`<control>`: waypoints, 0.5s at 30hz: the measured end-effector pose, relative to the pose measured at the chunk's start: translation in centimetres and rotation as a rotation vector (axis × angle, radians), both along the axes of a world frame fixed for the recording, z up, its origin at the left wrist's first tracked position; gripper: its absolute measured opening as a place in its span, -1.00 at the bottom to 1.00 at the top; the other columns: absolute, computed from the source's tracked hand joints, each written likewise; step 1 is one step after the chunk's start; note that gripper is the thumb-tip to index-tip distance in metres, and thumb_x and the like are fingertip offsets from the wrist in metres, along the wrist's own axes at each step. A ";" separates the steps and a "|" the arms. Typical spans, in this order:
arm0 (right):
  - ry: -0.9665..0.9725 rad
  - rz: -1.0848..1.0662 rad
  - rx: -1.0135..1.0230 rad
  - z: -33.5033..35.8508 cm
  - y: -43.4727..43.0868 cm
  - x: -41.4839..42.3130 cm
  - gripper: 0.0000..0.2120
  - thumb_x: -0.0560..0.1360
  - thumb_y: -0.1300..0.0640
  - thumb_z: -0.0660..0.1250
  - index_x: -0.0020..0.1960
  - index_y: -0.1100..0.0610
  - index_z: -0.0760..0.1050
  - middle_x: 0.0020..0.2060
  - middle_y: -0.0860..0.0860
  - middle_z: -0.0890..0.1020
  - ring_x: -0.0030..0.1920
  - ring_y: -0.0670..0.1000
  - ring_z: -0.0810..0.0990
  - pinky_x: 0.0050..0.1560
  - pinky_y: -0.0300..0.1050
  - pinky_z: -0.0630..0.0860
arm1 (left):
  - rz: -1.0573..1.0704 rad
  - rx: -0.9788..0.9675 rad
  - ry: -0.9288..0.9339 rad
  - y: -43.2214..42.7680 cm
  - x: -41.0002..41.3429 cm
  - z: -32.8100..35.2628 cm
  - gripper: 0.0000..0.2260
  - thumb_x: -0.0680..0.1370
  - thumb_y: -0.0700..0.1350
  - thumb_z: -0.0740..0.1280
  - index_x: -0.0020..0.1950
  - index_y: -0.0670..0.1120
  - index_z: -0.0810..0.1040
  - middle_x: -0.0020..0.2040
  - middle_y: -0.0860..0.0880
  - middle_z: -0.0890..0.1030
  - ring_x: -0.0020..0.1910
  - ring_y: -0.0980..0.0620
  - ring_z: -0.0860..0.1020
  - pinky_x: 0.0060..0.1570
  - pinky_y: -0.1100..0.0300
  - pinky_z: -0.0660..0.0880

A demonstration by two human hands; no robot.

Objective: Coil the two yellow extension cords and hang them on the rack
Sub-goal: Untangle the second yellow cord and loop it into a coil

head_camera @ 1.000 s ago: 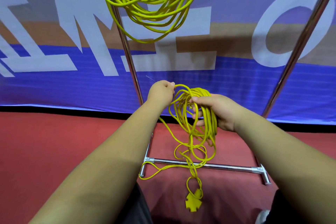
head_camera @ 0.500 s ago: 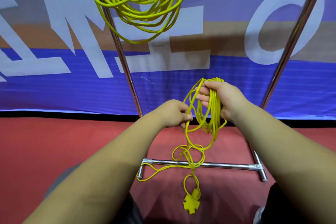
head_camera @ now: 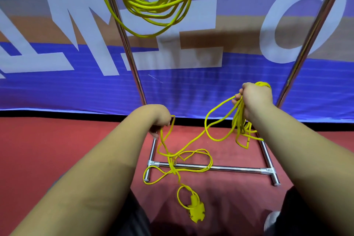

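Observation:
One coiled yellow extension cord [head_camera: 151,4] hangs from the top of the chrome rack [head_camera: 210,168], its loops dangling at the upper middle. My right hand [head_camera: 254,99] grips a bundle of loops of the second yellow cord [head_camera: 240,126] at the right, beside the rack's right post. My left hand [head_camera: 159,119] holds a loose strand of that same cord lower and to the left. The slack runs between my hands and lies tangled over the rack's bottom bar. Its yellow multi-outlet end [head_camera: 196,211] rests on the red floor.
The rack's two slanted posts [head_camera: 132,63] rise in front of a blue, tan and white banner [head_camera: 191,86]. Red carpet [head_camera: 57,143] covers the floor. My dark-clothed legs and a shoe tip [head_camera: 272,222] sit at the bottom edge.
My hands have moved apart: the right hand carried the coil to the right, the left hand dropped lower along the strand. More slack now stretches between them.

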State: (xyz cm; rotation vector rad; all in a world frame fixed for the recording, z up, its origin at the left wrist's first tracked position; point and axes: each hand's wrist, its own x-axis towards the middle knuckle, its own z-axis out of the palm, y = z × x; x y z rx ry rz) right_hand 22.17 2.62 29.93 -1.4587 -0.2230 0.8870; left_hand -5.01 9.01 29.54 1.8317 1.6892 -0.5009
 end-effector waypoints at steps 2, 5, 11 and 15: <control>0.065 -0.010 0.076 0.2 0.0 -0.1 -0.91 0.62 0.25 0.25 0.06 0.23 0.52 -0.22 0.09 0.56 -0.36 0.01 0.64 -0.35 -0.05 0.66 | -0.071 0.024 -0.097 -0.3 0.2 0.5 -0.82 0.64 -0.19 0.27 0.15 -0.15 0.64 -0.07 -0.24 0.61 -0.24 -0.31 0.66 -0.29 0.00 0.64; 0.238 -0.016 0.164 0.9 -0.2 -0.5 -0.92 0.66 0.25 0.27 0.09 0.25 0.51 -0.15 0.10 0.59 -0.24 0.02 0.69 -0.25 0.03 0.73 | -0.181 -0.020 -0.289 -1.4 1.2 1.0 -0.81 0.67 0.01 0.28 0.16 -0.04 0.63 -0.26 -0.11 0.66 -0.22 -0.14 0.60 -0.19 0.10 0.47; 0.627 -0.051 0.341 1.4 -0.3 -0.9 -0.90 0.70 0.24 0.23 0.04 0.24 0.47 -0.27 0.10 0.55 -0.52 0.01 0.60 -0.25 0.06 0.72 | 0.031 -0.204 -0.589 -3.0 3.6 -1.7 -0.85 0.72 -0.03 0.24 0.08 -0.10 0.48 -0.49 0.01 0.42 -0.41 0.00 0.59 -0.27 0.13 0.56; 0.628 0.018 0.390 1.4 -0.4 -1.5 -0.88 0.72 0.22 0.24 0.03 0.24 0.46 -0.29 0.07 0.53 -0.50 -0.01 0.59 -0.20 0.07 0.73 | 0.142 -0.257 -0.594 -4.3 4.8 -3.1 -0.75 0.76 0.00 0.12 0.02 -0.13 0.43 -0.51 0.03 0.42 -0.52 0.06 0.47 -0.30 0.08 0.62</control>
